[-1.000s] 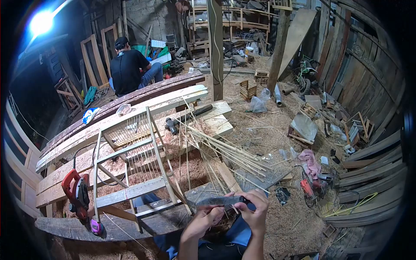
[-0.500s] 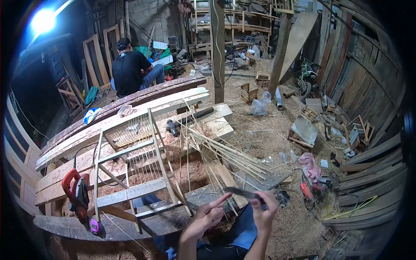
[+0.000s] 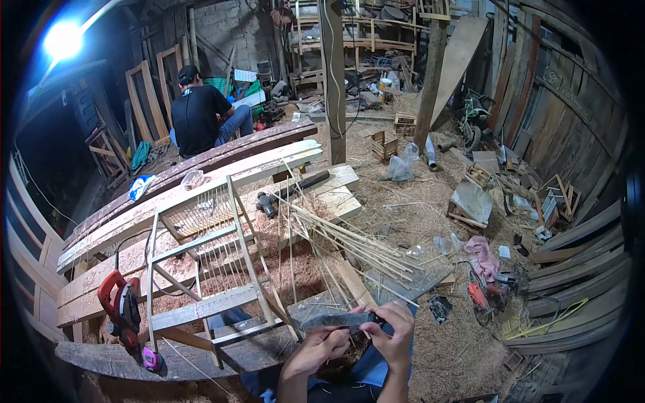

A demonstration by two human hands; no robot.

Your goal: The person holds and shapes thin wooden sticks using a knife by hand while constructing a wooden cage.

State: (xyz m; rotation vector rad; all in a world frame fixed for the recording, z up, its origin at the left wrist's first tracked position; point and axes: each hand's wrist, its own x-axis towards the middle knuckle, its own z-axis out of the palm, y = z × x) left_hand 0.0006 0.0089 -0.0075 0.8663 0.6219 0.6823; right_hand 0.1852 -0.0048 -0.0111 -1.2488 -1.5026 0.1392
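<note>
Probably light, stiff knife [image 3: 337, 320] is being gripped by handle [image 3: 377, 319] in right hand [image 3: 393, 334]; left hand [image 3: 319, 349] being curled, contents unclear.

Knife handle [image 3: 374, 318] mostly hidden

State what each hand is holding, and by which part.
Right hand: knife, by the handle. Left hand: near the blade; can't tell whether it holds anything.
</note>
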